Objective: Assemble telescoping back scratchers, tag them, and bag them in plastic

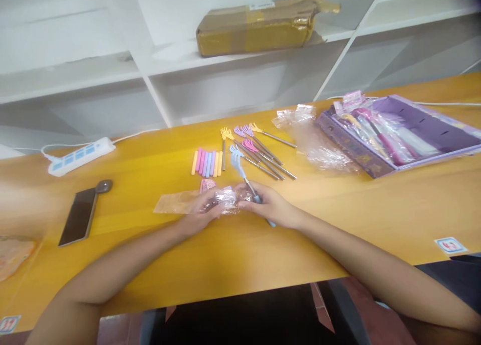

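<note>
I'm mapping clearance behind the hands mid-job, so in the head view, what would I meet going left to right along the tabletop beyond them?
White power strip → row of coloured sticks → metal rods with claw-shaped heads → clear plastic wrappers → purple box.

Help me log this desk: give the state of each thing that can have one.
Left hand: closed on wrapper
Right hand: closed on blue scratcher
Wrapper: clear, crumpled
Blue scratcher: tilted, handle on
Loose handles: in a row
Other scratchers: lying, without handles
Purple box: open, holding wrapped items
Phone: screen dark
Power strip: cord attached
Parcel: taped, right end ragged
Clear bags: crumpled
</note>
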Available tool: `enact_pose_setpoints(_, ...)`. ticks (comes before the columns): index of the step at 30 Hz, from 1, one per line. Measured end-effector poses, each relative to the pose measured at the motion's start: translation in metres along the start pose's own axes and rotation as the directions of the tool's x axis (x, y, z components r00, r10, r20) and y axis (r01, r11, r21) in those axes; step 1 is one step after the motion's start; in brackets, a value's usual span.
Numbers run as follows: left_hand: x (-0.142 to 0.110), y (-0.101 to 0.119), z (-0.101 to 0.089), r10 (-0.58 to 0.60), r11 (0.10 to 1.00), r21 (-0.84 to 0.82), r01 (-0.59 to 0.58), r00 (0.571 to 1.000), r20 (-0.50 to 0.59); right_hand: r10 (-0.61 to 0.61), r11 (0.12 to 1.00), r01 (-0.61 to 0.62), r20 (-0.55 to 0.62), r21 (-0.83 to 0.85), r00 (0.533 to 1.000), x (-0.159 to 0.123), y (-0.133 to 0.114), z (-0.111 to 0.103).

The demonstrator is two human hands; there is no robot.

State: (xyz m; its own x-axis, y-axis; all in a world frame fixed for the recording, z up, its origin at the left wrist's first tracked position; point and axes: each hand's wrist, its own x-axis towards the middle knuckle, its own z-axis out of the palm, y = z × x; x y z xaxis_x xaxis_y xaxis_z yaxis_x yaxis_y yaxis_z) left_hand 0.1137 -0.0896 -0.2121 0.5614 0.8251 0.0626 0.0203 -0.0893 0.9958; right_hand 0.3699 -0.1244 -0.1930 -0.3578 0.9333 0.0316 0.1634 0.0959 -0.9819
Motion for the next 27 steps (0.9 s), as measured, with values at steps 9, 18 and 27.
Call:
enact_pose_setpoints(9, 0.010, -0.003, -0.002, 0.006, 0.999, -0.034, -0.018, 0.951, -0.308, -0.449, 0.769, 0.373, -0.024, -0.519, 0.893, -0.007, -0.004, -0.024)
enact_pose_setpoints(18, 0.014, -0.012, -0.005, -0.003, 0.971, -0.224, -0.080, 0.938, -0.348, -0.134, 0.754, 0.174, 0.110, -0.633, 0.985, -0.005, -0.007, -0.052)
enact_pose_setpoints(27, 0.022, -0.007, -0.002, -0.139, 0.920, -0.391, -0.024, 0.913, -0.384, -0.047, 0.810, 0.154, 0.198, -0.565, 0.979, -0.004, -0.010, -0.056)
